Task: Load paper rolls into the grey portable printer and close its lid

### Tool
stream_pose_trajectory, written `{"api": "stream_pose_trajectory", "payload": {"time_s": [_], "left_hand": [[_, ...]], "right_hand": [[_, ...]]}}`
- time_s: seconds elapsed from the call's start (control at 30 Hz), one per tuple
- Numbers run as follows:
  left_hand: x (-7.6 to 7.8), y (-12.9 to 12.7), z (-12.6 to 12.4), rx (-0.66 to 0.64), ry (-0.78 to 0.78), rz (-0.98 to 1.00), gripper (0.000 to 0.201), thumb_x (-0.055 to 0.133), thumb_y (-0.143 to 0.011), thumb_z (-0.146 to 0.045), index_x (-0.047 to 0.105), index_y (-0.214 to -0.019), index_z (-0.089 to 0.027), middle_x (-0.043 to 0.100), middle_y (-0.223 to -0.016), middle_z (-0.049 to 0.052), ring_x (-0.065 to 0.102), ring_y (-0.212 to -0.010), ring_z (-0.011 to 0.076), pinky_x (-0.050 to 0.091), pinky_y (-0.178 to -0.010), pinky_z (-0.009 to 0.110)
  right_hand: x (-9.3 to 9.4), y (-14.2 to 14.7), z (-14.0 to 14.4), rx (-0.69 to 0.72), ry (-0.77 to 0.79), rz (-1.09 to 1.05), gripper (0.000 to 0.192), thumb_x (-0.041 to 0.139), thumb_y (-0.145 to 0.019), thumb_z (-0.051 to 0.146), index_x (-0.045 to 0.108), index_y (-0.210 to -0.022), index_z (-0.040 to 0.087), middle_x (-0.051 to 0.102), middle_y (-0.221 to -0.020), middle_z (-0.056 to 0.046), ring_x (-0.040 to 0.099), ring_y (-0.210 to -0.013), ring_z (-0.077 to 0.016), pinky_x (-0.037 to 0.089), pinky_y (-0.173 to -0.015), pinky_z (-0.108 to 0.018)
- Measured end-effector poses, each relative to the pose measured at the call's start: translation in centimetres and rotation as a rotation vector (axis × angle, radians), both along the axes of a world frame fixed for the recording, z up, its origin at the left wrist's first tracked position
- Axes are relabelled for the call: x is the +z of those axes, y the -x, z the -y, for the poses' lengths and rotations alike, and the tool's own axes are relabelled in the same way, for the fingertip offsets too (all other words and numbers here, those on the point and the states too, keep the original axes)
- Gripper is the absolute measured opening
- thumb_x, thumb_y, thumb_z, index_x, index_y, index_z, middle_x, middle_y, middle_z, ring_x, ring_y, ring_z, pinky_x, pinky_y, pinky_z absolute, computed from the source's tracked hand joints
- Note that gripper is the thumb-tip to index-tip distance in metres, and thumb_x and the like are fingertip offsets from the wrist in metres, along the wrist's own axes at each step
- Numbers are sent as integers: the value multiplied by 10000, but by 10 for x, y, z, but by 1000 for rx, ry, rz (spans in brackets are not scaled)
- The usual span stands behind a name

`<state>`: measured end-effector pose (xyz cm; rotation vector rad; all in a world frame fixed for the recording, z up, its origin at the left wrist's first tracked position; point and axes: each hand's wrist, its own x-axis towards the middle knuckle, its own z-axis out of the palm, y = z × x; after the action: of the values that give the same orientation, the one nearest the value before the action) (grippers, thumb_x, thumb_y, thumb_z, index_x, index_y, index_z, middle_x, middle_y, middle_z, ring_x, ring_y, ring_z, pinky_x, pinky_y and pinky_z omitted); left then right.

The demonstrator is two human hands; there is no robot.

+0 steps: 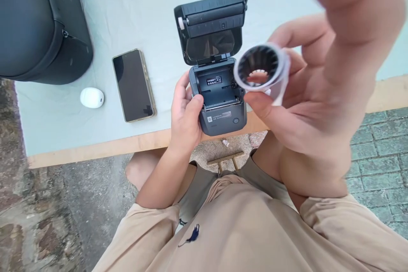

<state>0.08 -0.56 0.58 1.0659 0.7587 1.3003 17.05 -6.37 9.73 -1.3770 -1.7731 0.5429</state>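
Note:
A small dark grey label printer (219, 97) stands at the near edge of the table (127, 8) with its lid (212, 25) swung up and its paper bay bare. My left hand (185, 114) grips the printer's left side. My right hand (318, 85), close to the camera and partly blurred, holds a white paper roll (259, 68) between thumb and fingers. The roll's hollow dark core faces me. It hangs just to the right of and above the printer's open bay, with a loose paper end trailing down.
A black phone (134, 85) lies face up left of the printer, with a small white oval object (92, 97) further left. A large black bag (38, 21) fills the far left corner. The table's wooden edge (95, 148) runs above stone paving.

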Motion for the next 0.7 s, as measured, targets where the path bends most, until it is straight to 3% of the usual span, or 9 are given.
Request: {"api": "stream_pose_trajectory", "payload": {"time_s": [0.07,0.17,0.27,0.4,0.43,0.53,0.7], "left_hand": [[0,0,0,-4,20,-19,361,635,-879,-456,626,-1184,-263,713,-1118,39,707,-1086,229,600,-923,325],[1,1,1,-40,45,-34,347,631,-887,-461,611,-1185,-284,704,-1110,37,711,-1086,239,614,-879,329],[-1,2,1,-52,42,-25,380,640,-880,-495,601,-1213,-317,692,-1122,30,672,-1189,269,598,-963,385],[-4,4,0,-82,48,-3,435,638,-878,-531,581,-1265,-341,677,-1170,28,623,-1277,302,581,-1002,445],[-5,4,0,-90,45,-7,440,633,-883,-526,576,-1276,-336,675,-1184,32,622,-1279,305,586,-988,439],[-2,5,1,-111,37,-16,459,632,-888,-506,562,-1300,-316,675,-1213,43,595,-1314,310,583,-987,423],[4,6,2,-145,62,7,514,604,-879,-589,562,-1295,-290,678,-1212,68,604,-1292,319,575,-1000,435]], "right_hand": [[10,2,-10,28,-11,-26,500,578,-893,109,445,-1345,275,552,-1399,-34,655,-1096,-90,608,-887,-220],[17,8,-24,5,-85,198,324,539,-877,65,535,-1144,249,645,-1212,8,638,-1088,-92,571,-899,-255],[15,11,-34,-29,-110,490,255,490,-868,60,545,-1041,238,675,-1052,24,659,-983,-115,529,-793,-281],[6,9,-45,29,-73,663,145,519,-896,127,579,-997,211,687,-1061,43,672,-932,-134,518,-799,-292],[3,8,-46,56,-84,681,87,528,-924,194,602,-967,212,692,-1106,48,678,-972,-157,517,-808,-313],[-4,6,-43,59,-157,673,208,498,-975,323,654,-877,226,697,-1161,49,660,-1055,-207,485,-801,-365],[-7,4,-20,85,-243,499,57,600,-911,196,615,-873,236,695,-973,35,642,-992,-169,458,-818,-374]]}}
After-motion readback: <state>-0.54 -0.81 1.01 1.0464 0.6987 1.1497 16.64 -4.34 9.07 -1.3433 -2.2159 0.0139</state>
